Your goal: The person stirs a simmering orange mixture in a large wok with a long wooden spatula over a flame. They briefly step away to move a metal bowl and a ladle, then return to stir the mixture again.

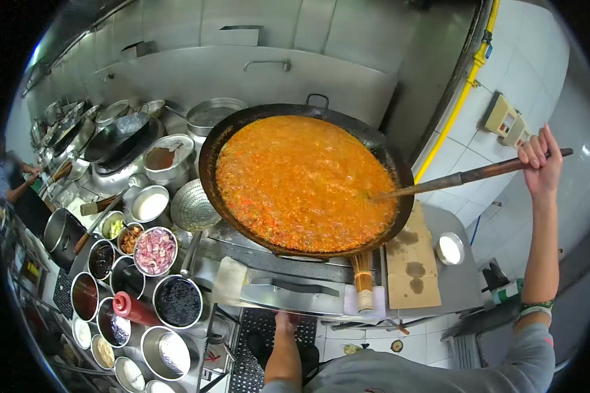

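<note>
Far L: 1 other person [23,180], arm partly in view. Next, a cluster of metal bowls, too many overlapping for an exact count, incl. 1 w/ green bits [116,228], 1 w/ brown chunks [130,239], 1 w/ white contents [149,205], 1 w/ pink chopped pcs [155,251] & 1 w/ dark liquid [177,301]. Among them, 1 red bottle [137,310]. Just R of the bowls: 1 perforated skimmer [193,204], then 1 pale cloth [229,281]. L hand [287,319] is at the front edge below, mostly hidden; can't tell if it grips anything. Ctr: 1 big black wok [209,173], nearly full of orange-red stew [301,183] w/ bits. Below its R side, 1 bundled brush [363,278]; then 1 stained cardboard sheet [413,262] & 1 small bowl w/ white contents [450,249] on the grey desk [452,288]. 1 long wooden-handled tool [459,180] slants from the stew, lower end sunk, up to R hand [543,160], which grips it near its top end. Behind, 2 wall boxes [500,116].
</note>
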A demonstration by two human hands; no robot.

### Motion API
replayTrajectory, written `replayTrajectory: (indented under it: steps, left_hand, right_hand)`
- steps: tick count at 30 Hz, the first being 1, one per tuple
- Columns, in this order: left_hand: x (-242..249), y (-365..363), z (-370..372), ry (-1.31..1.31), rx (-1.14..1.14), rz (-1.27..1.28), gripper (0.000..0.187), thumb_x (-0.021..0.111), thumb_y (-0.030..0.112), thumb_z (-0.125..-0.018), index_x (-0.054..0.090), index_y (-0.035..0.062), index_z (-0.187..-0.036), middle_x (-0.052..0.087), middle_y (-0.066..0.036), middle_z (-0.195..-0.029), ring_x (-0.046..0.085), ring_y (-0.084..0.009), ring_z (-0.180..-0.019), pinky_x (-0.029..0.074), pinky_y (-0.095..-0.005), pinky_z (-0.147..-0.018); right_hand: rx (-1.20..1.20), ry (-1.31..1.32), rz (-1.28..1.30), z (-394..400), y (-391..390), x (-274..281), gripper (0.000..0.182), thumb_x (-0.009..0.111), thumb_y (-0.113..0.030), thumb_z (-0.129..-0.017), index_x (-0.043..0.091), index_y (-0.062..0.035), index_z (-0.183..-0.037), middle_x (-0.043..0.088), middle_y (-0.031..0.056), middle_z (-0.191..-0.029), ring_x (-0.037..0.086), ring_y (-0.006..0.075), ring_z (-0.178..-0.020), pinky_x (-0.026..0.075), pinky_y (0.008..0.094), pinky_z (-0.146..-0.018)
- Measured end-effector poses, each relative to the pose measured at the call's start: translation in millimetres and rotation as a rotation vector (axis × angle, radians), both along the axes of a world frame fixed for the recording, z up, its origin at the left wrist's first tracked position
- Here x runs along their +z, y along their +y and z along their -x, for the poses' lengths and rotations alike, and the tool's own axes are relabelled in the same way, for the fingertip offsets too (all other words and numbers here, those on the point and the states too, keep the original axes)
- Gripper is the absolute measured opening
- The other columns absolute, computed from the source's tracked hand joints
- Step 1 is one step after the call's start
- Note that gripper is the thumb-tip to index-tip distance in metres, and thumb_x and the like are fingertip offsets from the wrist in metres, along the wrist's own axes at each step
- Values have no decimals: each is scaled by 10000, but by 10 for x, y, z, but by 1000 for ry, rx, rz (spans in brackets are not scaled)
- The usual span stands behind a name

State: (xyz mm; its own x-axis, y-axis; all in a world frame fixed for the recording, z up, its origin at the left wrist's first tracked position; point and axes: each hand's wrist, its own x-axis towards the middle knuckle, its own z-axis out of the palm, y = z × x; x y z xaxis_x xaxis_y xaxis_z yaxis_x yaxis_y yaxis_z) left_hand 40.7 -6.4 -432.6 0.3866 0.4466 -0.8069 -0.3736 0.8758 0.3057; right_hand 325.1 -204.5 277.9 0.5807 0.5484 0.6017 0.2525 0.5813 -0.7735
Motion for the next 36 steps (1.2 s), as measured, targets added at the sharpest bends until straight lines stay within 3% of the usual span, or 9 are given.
replayTrajectory:
  steps: [8,16,18,21,23,26,27,32,36]
  left_hand:
    - [59,59,313,95,-169,11,203,667,320,-897,629,131,-833,515,-29,-705,525,-183,-640,507,-401,-674]
    - [-55,-158,1044,422,-450,-216,93,601,165,-902,640,80,-912,566,-48,-694,543,-220,-591,525,-439,-609]
    - [-284,-290,1488,535,-664,-713,139,598,154,-886,651,69,-983,601,-55,-725,587,-241,-634,531,-424,-617]
    - [-13,-546,2043,805,-960,-1060,258,610,188,-865,648,37,-1069,651,-69,-778,633,-253,-697,531,-402,-630]
    - [-396,-714,2448,619,-629,-659,402,621,283,-855,641,-11,-1129,691,-90,-832,653,-254,-776,517,-383,-677]
    - [227,-999,2606,952,-697,-705,440,635,319,-850,656,-17,-1132,702,-113,-881,654,-235,-840,506,-360,-741]
    - [822,-1046,2520,904,-734,-531,425,629,300,-872,661,-27,-1142,711,-152,-965,655,-250,-926,491,-353,-830]
    - [622,-1496,2904,1037,-693,-703,486,576,383,-879,651,10,-1181,665,-241,-1132,630,-378,-1084,480,-422,-948]
    - [771,-1750,3188,1077,-779,-751,494,596,401,-879,652,15,-1181,644,-224,-1193,626,-378,-1092,480,-425,-952]
  right_hand:
    - [-19,159,-202,122,58,-900,393,433,-251,-1032,359,-134,-665,265,-45,-494,241,91,-435,312,280,-505]
    - [14,156,-340,449,651,-1854,407,392,-247,-1037,361,-110,-655,301,2,-493,294,136,-463,350,323,-545]
    - [28,114,-347,534,828,-2004,406,384,-241,-1039,365,-103,-658,315,14,-498,314,144,-471,362,336,-558]
    - [69,37,-355,644,1078,-2247,400,373,-233,-1041,373,-89,-668,349,41,-529,355,157,-494,383,362,-593]
    - [57,-38,-360,701,1214,-2345,401,375,-236,-1042,369,-87,-669,362,45,-545,365,161,-505,392,364,-603]
    - [86,-154,-344,742,1381,-2488,391,386,-219,-1041,355,-80,-677,367,42,-575,374,166,-543,397,366,-620]
    - [96,-207,-329,747,1428,-2501,388,389,-212,-1041,349,-78,-679,362,38,-577,371,167,-548,393,365,-619]
    - [148,-246,-293,511,1580,-2616,372,373,-184,-1041,345,-76,-685,315,15,-584,350,171,-587,368,343,-647]
    - [177,-160,-320,215,1513,-2511,375,339,-158,-1044,337,-92,-675,303,20,-574,328,159,-579,376,361,-670]
